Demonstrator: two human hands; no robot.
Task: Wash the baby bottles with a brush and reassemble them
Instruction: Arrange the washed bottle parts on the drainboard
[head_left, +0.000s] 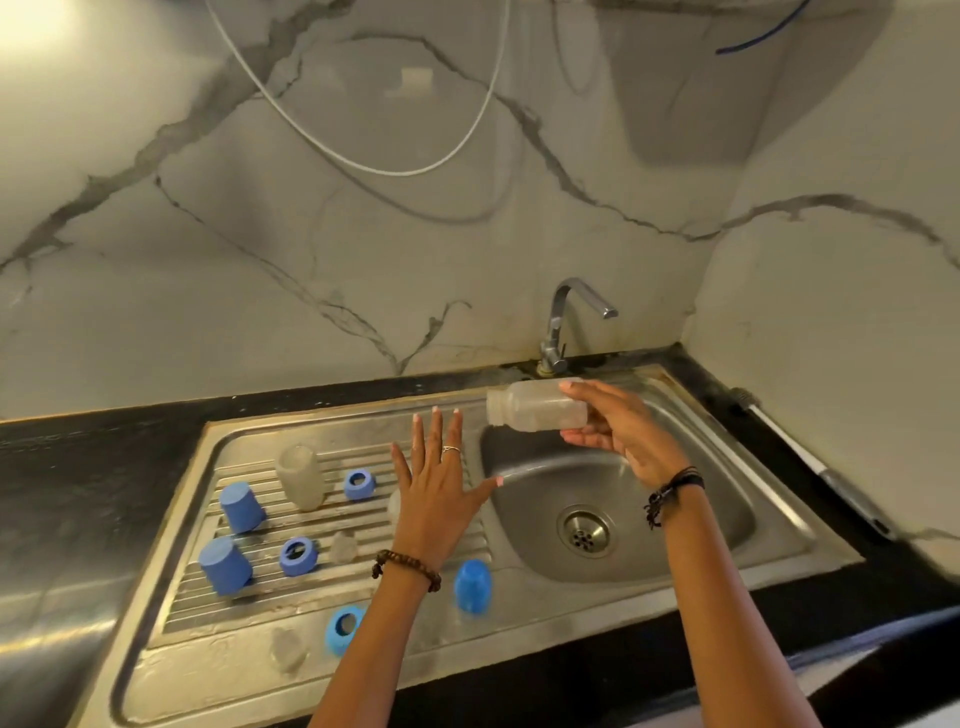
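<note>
The right hand (618, 431) held a clear baby bottle (537, 405) on its side above the back rim of the sink basin (691, 540), just in front of the tap (558, 325); its fingers and thumb were curled round the base end, and the open threaded neck pointed left; the plastic looked cloudy, with no ring or teat on it. The left hand (441, 488) hovered flat over the ribbed draining board (363, 519), fingers spread and straight, gripping nothing. On the board a second cloudy bottle (301, 475) stood upside down; two blue caps (241, 506) stood to its left, a third blue cap (471, 586) near the front beside the left wrist; three blue screw rings (359, 484) lay scattered among them; a clear teat (344, 546) sat between the rings.
</note>
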